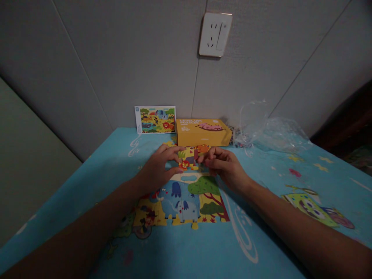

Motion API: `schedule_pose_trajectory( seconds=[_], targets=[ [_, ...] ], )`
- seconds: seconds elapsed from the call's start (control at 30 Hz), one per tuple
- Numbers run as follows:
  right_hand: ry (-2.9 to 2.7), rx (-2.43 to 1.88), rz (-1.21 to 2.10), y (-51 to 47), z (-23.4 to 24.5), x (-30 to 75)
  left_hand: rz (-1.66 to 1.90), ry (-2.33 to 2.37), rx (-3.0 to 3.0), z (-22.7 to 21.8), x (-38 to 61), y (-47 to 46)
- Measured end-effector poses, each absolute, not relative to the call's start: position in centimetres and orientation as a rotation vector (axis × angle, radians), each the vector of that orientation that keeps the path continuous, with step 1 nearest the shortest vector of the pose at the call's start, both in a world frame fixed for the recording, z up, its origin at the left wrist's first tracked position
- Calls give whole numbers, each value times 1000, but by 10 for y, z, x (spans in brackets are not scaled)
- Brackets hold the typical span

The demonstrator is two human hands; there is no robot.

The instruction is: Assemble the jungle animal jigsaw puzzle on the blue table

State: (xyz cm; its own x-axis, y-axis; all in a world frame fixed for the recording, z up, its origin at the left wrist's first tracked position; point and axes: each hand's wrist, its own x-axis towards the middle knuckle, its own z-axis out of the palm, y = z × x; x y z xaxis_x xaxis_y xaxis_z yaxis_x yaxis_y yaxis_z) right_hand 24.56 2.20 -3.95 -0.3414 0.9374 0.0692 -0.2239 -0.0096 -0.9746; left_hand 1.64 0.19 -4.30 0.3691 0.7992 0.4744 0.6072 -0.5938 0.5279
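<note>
Above the partly joined jigsaw puzzle (180, 201), which shows blue elephants and a green tree, my left hand (158, 166) grips a lion puzzle piece (186, 165) by its left edge, between thumb and fingers. From the other side, my right hand (223, 164) pinches at the piece's right edge with curled fingers. Whether this is one piece or a few joined ones, I cannot tell. Behind it, more orange and yellow puzzle pieces (202, 148) lie near the box, partly hidden by my hands.
A yellow puzzle box (203, 133) stands against the wall, beside an upright picture card (157, 120). Crumpled clear plastic bags (279, 133) lie at the back right. The blue cartoon-print cloth (279, 240) covers the table. A wall socket (215, 35) is above.
</note>
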Motion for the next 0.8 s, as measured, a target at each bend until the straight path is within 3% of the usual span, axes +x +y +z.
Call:
schedule_pose_trajectory(
  seconds=[0.23,0.63,0.8],
  targets=[
    [-1431,-868,1407,22,-36,244,1002,1098,2387,-41,20,-3],
    [-2602,-941,2128,26,-12,284,572,629,2478,-39,29,-22],
    [-2736,-1054,2077,16,-14,275,361,661,2563,-37,33,-25]
  ],
)
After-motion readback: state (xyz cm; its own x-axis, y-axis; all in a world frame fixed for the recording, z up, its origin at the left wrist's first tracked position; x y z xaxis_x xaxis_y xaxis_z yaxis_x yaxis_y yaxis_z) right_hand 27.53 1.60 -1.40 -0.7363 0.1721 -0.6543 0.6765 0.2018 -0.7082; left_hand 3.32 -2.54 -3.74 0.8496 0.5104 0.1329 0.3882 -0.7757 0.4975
